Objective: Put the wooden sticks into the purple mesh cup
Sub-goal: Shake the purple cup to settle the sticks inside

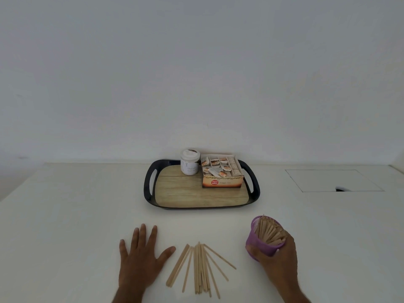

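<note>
Table [65, 215]: white, bears everything.
Tray [148, 186]: far centre — jar [189, 161] and tea box [222, 172] on it.
Left hand [140, 256]: flat, fingers spread, just left of loose sticks.
Right hand [276, 261]: wrapped round purple mesh cup [260, 243], near right — cup tilted, full of sticks.
Loose wooden sticks [200, 266]: fanned between hands.

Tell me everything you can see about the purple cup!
The purple mesh cup is small and round, with see-through netted walls that look like plastic or coated wire. It tilts toward the camera, so you look into its open mouth. Many flat wooden sticks already fill it, poking out past the rim. The right hand wraps around its near side, holding it at the table, right of the loose sticks. Whether its base touches the table is hidden.
</note>
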Demonstrator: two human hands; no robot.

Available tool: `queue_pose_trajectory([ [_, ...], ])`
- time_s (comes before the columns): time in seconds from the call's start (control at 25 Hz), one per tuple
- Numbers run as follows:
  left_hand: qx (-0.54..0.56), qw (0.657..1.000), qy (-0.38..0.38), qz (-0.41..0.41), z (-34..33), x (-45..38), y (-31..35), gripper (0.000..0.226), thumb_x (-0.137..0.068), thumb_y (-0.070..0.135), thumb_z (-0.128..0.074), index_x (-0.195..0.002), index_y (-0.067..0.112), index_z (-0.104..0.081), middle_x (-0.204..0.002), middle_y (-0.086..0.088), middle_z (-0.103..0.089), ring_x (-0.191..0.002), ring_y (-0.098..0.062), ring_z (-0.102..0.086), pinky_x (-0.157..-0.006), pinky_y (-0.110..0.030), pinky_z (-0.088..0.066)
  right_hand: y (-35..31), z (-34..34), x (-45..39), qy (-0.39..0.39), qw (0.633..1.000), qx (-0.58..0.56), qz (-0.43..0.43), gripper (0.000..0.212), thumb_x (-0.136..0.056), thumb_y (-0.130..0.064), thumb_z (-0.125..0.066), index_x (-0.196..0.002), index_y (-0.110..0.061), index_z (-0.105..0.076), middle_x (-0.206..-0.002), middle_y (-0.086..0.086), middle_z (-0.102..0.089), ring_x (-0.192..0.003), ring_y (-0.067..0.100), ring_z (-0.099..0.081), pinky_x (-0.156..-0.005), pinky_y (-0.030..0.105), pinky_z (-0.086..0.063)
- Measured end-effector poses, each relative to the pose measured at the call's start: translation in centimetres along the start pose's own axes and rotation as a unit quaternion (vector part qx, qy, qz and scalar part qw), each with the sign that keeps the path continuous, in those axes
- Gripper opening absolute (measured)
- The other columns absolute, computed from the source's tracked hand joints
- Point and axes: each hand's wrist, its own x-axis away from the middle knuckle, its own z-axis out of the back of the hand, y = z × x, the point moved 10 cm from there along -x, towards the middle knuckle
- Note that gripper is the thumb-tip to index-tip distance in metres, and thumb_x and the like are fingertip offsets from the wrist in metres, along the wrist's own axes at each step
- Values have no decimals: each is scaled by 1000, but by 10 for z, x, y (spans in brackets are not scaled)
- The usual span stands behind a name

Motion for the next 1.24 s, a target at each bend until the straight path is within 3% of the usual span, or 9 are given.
queue_pose_trajectory([
  [0.12,3,1000,-1,-1,0,0,1,124,-51,92,27,-157,33,6,-167,-2,9,-153,-20,11,-121,-54,4,2,-6,-4,-50,998,-38,-3,113,-45,-19,-98,-141,-20,-38,-127,-1,-53,-113,22,-55,-87,38,-54],
  [0.2,4,1000,1,-2,1,1,0,124,-50,92,28,-157,33,6,-167,-2,8,-153,-20,11,-121,-55,4,5,-8,-4,-74,995,-59,-15,111,-56,0,-90,-146,-19,-29,-130,1,-48,-117,25,-50,-85,34,-49],
  [0.4,-2,1000,12,-2,1,1,1,123,-51,91,30,-157,34,4,-167,-2,6,-154,-20,9,-121,-54,2,-1,5,-8,-25,999,-19,26,93,-28,-41,-94,-111,-19,-58,-102,-1,-66,-88,18,-65,-73,33,-56],
  [0.52,-3,1000,11,-3,0,0,0,122,-53,91,28,-157,33,4,-167,-2,7,-154,-20,9,-121,-55,3,10,-3,-5,-76,996,-49,11,111,-40,-30,-92,-137,-21,-39,-121,-7,-59,-111,23,-59,-88,37,-53],
  [0.6,-4,1000,12,-2,-1,-1,0,118,-56,91,25,-157,33,4,-167,-2,6,-154,-20,9,-121,-55,3,13,-4,-5,-88,995,-37,3,111,-45,-16,-95,-140,-22,-37,-122,-6,-58,-112,24,-57,-88,34,-47],
  [0.8,-6,1000,12,0,-2,-1,-1,116,-59,92,20,-157,33,2,-167,-2,4,-154,-20,8,-121,-55,2,24,-12,-10,-116,992,-54,1,128,-31,-37,-98,-141,-26,-33,-129,3,-55,-118,22,-57,-97,44,-51],
  [0.92,-8,1000,15,-2,-2,-1,-1,120,-55,92,25,-157,33,3,-167,-2,4,-154,-20,8,-121,-55,2,23,-13,-8,-112,992,-63,11,104,-36,-31,-91,-126,-53,-43,-127,-8,-59,-116,18,-59,-99,48,-50],
  [1.16,-6,1000,10,-1,-2,-1,-2,118,-56,91,24,-157,33,5,-167,-2,6,-154,-20,10,-121,-55,3,10,18,-11,41,997,-67,19,87,-44,-19,-98,-115,-37,-51,-115,-4,-63,-104,23,-64,-90,45,-54],
  [1.24,-7,1000,6,-1,-3,-1,-2,117,-57,91,23,-157,33,6,-167,-2,7,-153,-20,10,-121,-55,3,-3,14,-8,25,997,-41,54,88,-43,-22,-98,-118,-29,-52,-115,-6,-62,-105,16,-61,-87,35,-52],
])
